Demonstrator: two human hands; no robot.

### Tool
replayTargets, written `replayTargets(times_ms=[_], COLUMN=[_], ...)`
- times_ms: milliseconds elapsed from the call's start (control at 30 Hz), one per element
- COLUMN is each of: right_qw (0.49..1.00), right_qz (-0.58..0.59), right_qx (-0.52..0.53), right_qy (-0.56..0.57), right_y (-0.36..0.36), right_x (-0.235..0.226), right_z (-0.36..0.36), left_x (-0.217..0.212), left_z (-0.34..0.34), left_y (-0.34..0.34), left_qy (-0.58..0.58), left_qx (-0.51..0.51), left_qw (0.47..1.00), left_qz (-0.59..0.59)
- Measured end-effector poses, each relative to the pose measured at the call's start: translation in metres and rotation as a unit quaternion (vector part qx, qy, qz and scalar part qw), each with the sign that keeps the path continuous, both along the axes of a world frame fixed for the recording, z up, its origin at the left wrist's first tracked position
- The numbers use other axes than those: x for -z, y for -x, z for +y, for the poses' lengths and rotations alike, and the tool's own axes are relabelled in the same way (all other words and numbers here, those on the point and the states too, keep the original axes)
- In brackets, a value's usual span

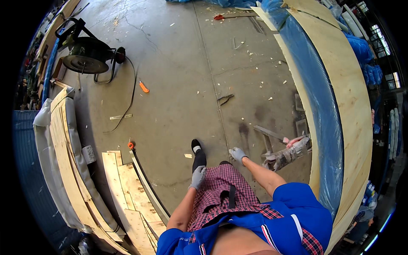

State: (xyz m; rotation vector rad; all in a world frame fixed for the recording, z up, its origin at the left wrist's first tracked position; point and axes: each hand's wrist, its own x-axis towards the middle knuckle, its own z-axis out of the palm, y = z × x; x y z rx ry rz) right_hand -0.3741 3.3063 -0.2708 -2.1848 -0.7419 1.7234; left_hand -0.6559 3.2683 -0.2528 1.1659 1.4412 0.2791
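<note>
My left hand [198,177], in a grey glove, hangs over the left side of my red checked apron [221,182]. Its fingers look loosely curled, with nothing visible in them. Out ahead of my right hip is my right hand [237,154], also gloved in grey, fingers bent in and no object showing. Below it is bare concrete, and the closest things to it are a pink-and-grey wrapped bundle [287,155] and some metal bars. One of my feet, in a black shoe [195,143], is forward on the floor.
On the right runs a long blue-wrapped stack [323,97] edged by wooden boards [348,85]. Wooden planks [127,187] lie at the left, near an orange tape measure [131,145]. An orange utility knife [144,87], pliers [225,99] and a strap reel cart [87,57] are farther off.
</note>
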Motion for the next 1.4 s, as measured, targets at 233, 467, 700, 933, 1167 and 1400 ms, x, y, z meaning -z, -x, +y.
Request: replayTargets(times_ms=[233,467,700,933,1167,1400], right_qw=[0.986,0.992,0.972,0.957,0.943,0.848], right_qz=[0.038,0.062,0.072,0.033,0.002,-0.262], right_qx=[0.127,0.097,0.2,0.248,0.28,0.274], right_qy=[0.098,0.059,0.095,0.144,0.177,0.371], right_y=[-0.019,-0.038,-0.082,-0.145,-0.139,-0.129], right_x=[0.104,0.179,0.313,0.425,0.505,0.63], right_z=[0.11,0.251,0.311,0.316,0.377,0.436], left_x=[-0.023,0.001,0.061,0.065,0.116,0.152], left_z=[0.111,0.145,0.172,0.209,0.175,0.218], left_y=[-0.089,-0.156,-0.197,-0.224,-0.228,-0.216], left_qy=[0.05,-0.017,-0.134,-0.095,-0.14,-0.153], left_qx=[0.203,0.361,0.409,0.286,0.215,0.221], left_qw=[0.975,0.927,0.897,0.948,0.952,0.948], left_qz=[-0.078,-0.099,-0.097,-0.1,-0.168,-0.168])
